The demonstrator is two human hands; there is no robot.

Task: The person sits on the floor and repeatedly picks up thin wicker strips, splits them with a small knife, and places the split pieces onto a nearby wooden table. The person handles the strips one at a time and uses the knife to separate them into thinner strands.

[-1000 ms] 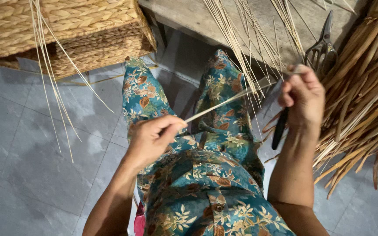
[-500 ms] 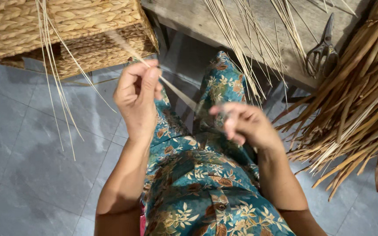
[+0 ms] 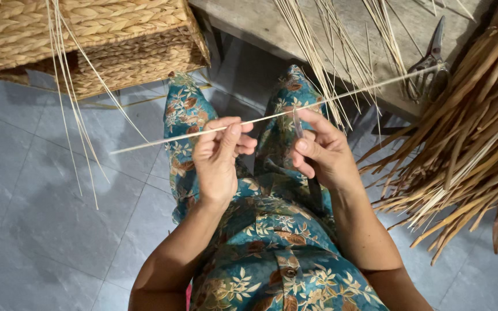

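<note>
My left hand [image 3: 219, 156] pinches a long, thin, pale stick [image 3: 376, 86] between thumb and fingers. The stick runs slanting from low on the left up to the right, over my lap in its blue flowered cloth [image 3: 272, 247]. My right hand [image 3: 325, 154] is closed around a small knife [image 3: 298, 124]. Its thin blade stands up against the stick, and its dark handle pokes out under the palm. The two hands are close together, about a hand's width apart, above my knees.
A grey wooden bench [image 3: 260, 23] ahead carries several thin sticks [image 3: 318, 52] and scissors [image 3: 430, 63]. Dry brown leaves [image 3: 474, 132] are heaped at the right. Woven baskets [image 3: 105, 40] stand at the upper left, with more sticks [image 3: 70, 115] hanging before them. The floor is grey tile [image 3: 41, 219].
Both hands have come together over my lap. The stick has swung from pointing up-left to lying across both hands, and the right hand now holds the knife blade against it.
</note>
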